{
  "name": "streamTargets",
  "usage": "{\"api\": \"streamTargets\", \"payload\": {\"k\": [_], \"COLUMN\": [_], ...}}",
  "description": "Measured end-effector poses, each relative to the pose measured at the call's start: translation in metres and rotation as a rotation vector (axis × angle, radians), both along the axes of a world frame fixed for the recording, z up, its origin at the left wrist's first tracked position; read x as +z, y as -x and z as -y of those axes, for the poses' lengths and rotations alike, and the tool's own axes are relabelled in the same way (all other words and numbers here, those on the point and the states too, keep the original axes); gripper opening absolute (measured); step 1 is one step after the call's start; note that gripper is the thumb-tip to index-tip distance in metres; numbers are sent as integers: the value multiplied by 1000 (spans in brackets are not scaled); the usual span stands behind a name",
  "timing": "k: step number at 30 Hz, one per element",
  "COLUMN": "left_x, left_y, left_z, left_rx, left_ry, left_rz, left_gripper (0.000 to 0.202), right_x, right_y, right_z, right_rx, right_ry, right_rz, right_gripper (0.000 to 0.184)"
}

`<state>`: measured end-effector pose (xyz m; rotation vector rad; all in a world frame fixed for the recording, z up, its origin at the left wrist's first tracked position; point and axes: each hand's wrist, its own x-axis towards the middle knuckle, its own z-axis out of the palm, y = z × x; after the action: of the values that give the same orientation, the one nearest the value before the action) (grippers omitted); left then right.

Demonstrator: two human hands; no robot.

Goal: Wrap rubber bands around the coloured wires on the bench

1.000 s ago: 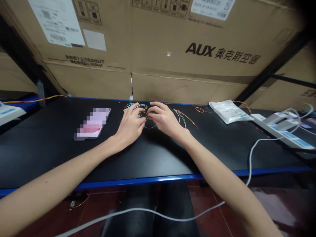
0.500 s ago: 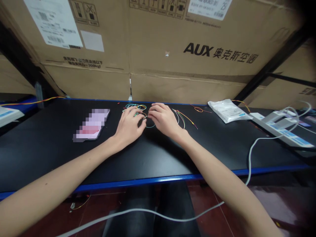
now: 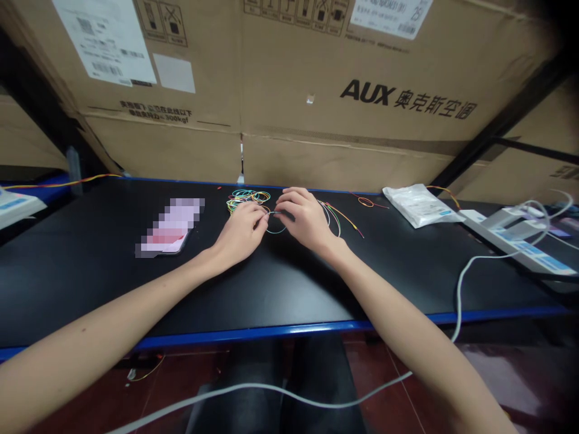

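The left hand (image 3: 239, 232) and right hand (image 3: 305, 220) pinch a thin wire (image 3: 273, 212) tight in their fingertips, over the black table (image 3: 136, 289) (it droops in a little loop). A pile of bright wires (image 3: 248, 200) sits just behind the left hand.

The bare left hand (image 3: 239, 232) and right hand (image 3: 305, 220) lead into bare forearms (the left forearm (image 3: 104, 307) has a small dark mark), and the dark trousers (image 3: 321, 371) look black, though dimness hides their detail.
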<state>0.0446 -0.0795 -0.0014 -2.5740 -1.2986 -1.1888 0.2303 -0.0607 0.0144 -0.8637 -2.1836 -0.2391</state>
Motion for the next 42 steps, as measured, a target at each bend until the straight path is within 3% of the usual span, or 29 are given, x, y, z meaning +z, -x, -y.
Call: {"api": "streamTargets", "payload": {"k": [12,19,27,37,42], "left_x": [1,1,0,3,8], "left_y": [2,4,4,3,4], "left_z": [7,3,0,7,9], "left_rx": [45,76,46,129,162], "left_ry": [-171,-130,-29,-255,-274], "left_rz": [-197,-163,-92,-253,-252], "left_gripper": [31,29,30,28,25], "right_x": [1,3,0,2,2], "right_y": [1,0,1,3,1], "right_z": [6,5,4,8,6], "right_rx": [3,44,-29,25,122], "right_ry": [40,79,-19,21,58], "right_rz": [101,88,73,122,120], "right_gripper": [20,19,12,26,31]}}
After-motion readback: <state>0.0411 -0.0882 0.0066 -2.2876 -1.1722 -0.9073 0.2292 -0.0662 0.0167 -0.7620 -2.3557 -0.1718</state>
